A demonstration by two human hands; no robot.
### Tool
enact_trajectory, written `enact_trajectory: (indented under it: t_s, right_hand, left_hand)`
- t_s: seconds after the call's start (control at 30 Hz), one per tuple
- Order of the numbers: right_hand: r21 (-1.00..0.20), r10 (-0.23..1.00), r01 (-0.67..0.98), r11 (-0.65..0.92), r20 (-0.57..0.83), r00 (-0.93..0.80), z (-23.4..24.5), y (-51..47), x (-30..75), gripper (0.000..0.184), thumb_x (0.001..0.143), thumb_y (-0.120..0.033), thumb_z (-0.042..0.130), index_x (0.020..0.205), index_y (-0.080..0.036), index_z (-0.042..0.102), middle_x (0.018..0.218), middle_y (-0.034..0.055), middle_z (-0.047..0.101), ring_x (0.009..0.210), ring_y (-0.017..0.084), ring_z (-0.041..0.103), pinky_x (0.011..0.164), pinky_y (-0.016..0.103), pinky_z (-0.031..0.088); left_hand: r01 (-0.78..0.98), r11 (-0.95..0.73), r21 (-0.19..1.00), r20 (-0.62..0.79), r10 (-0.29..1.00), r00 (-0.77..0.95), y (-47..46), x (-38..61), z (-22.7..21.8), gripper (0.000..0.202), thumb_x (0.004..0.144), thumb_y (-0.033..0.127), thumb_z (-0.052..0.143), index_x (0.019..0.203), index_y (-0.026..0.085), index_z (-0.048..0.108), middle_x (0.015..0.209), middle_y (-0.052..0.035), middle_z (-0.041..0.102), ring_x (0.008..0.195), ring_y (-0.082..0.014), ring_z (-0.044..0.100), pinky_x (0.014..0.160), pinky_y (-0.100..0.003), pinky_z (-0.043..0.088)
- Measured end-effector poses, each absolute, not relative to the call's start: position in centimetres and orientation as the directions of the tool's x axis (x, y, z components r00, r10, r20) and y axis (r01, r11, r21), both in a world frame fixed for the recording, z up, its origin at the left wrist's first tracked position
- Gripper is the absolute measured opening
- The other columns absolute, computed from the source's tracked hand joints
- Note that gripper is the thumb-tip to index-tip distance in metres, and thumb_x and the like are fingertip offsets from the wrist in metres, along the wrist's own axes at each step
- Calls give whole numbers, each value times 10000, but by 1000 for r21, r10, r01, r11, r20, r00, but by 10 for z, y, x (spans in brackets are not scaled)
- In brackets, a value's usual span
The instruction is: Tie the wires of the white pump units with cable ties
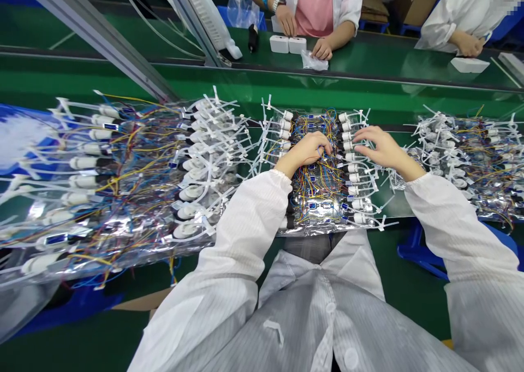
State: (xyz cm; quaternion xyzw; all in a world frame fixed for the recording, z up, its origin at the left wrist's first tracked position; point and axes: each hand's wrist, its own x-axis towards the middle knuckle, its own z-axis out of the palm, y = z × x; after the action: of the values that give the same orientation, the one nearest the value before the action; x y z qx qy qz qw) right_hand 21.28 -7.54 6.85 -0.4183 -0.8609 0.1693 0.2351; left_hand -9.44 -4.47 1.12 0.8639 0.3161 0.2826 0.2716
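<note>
The white striped smock [323,312] lies nearest the camera, and its left sleeve [245,224] and right sleeve [458,224] extend forward to the work. The 2 hands are held apart over a foil-backed bundle of coloured wires [323,194], positioned on the green desk [249,85] directly ahead of the wearer. The left hand [303,152] is curled down onto the wires; whether a wire is gripped cannot be told. The right hand [385,149] is laid open, with fingers spread above a row of white cylindrical fittings [351,170]. This placement appears to keep the wires and fittings exposed between the hands. White cable ties [382,223] project from the bundle and may obstruct access. Similar bundles [123,164] are placed alongside it. Beyond, 2 white boxes [279,44] are held between a co-worker's hands [286,19].
</note>
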Motion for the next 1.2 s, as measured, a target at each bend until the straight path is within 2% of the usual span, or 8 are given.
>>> enact_trajectory:
  t_s: [0.17,0.33,0.43,0.57,0.7,0.83,1.03,1.2]
  right_hand:
    - [-427,933,848,316,302,-195,76,-66,227,185,996,-314,613,992,-234,780,982,104,764,930,287,677,944,461,550]
    - [-412,976,886,214,125,-178,69,-67,231,181,941,-347,673,1017,-211,765,850,66,751,798,253,656,849,405,515]
    - [-341,970,908,241,85,-226,66,-73,229,230,878,-340,763,1064,-207,740,931,83,752,870,269,677,863,403,531]
    - [-96,959,961,259,141,-245,66,-82,226,164,870,-309,795,987,-198,763,1219,175,713,1029,334,693,899,455,557]
    - [-5,972,974,226,69,-225,68,-84,221,157,923,-315,743,871,-175,791,1152,197,723,997,350,707,880,465,551]
    - [-200,968,951,237,134,-213,72,-79,215,280,1003,-365,617,872,-192,793,944,143,739,903,299,690,906,454,536]
    - [-555,915,778,296,400,-63,86,-72,210,197,949,-419,720,882,-239,761,909,77,729,911,263,660,911,457,547]
    - [-889,919,329,318,374,123,113,-77,206,247,953,-492,770,876,-272,689,852,12,693,765,181,664,722,373,544]
  left_hand:
    - [408,-635,656,324,725,607,-45,-94,11,395,786,8,502,826,227,828,1002,-51,855,1100,-243,726,1141,-441,554]
    - [441,-617,652,331,755,566,-46,-93,9,397,801,10,518,886,218,846,996,-61,845,1106,-256,712,1109,-441,573]
    - [447,-621,644,344,757,555,-45,-93,7,378,812,16,527,875,211,844,982,-66,841,1092,-257,717,1095,-440,578]
    - [452,-628,633,354,755,552,-44,-93,6,370,828,20,523,881,204,839,986,-75,837,1097,-260,720,1090,-440,578]
    - [463,-627,627,359,760,542,-45,-93,4,340,854,36,525,902,191,824,1009,-93,821,1090,-271,722,1079,-458,575]
    - [467,-626,625,392,769,506,-45,-93,3,285,893,52,529,944,190,773,1041,-96,788,1056,-267,715,1050,-462,575]
    - [461,-638,617,436,765,475,-45,-93,4,178,906,74,613,1015,206,662,1128,-104,736,1093,-257,688,1039,-438,564]
    - [458,-641,616,433,761,483,-46,-94,4,188,964,120,635,1134,199,652,1256,-135,723,1212,-266,677,1113,-443,544]
